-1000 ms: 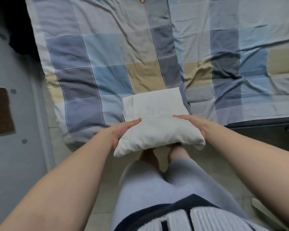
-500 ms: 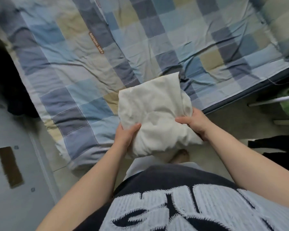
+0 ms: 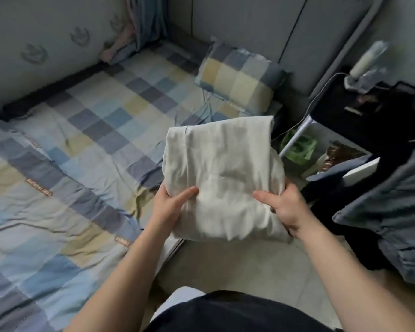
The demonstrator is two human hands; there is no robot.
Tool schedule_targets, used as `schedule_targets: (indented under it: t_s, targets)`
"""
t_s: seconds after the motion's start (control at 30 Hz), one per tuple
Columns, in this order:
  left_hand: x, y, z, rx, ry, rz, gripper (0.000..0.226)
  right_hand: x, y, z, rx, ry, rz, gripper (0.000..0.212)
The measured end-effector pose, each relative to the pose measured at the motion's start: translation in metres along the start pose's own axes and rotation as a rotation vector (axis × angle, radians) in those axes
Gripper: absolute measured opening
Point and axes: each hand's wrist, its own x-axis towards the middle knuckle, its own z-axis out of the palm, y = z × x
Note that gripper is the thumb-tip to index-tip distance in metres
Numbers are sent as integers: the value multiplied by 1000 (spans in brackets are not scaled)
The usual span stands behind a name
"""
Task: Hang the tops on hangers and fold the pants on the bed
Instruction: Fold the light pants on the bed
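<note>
Two hands grip the folded pants by the near end, left hand on the side of the bed, right hand opposite. Pants hang just off the bed's edge, long axis toward its pillow.

Left hand and right hand grip, thumbs uppermost.

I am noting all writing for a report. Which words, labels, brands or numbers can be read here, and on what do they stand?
Nothing is readable.
One small brown label on the blue, grey and yellow checked quilt: lettering, too blurred to read.
A second brown label near the quilt's edge: also too blurred.
The folded cream pants: no text visible.
</note>
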Motion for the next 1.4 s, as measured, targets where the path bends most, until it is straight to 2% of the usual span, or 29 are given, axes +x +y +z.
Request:
schedule_targets:
  t_s: [0.1,0.3,0.43,0.53,0.7,0.93,1.07,1.1,1.23,1.4]
  targets:
    - [-16,17,87,14,-73,79,42,-12,-8,-89,15,77,-94,32]
    - [-56,48,267,40,-271,201,61,-51,-16,-269,67,258,-217,33]
    - [-85,63,383,106,-462,274,54,-89,-7,-372,157,410,-235,33]
    - [-108,64,461,149,-609,320,53,-115,13,-436,226,555,-215,43]
    - [-151,48,587,201,-884,306,55,-157,55,-521,335,828,-149,56]
    - [-221,10,771,287,-1268,272,64,-202,106,-633,498,1239,-50,36]
    - [-261,-20,874,388,-1460,253,56,-213,137,-694,613,1490,5,29]
    - [-270,-29,897,422,-1491,258,53,-216,145,-706,647,1540,34,32]
    - [-305,-66,980,571,-1580,268,53,-226,174,-744,757,1715,107,71]
    - [-354,-114,1035,705,-1701,324,64,-243,205,-765,839,1878,203,70]
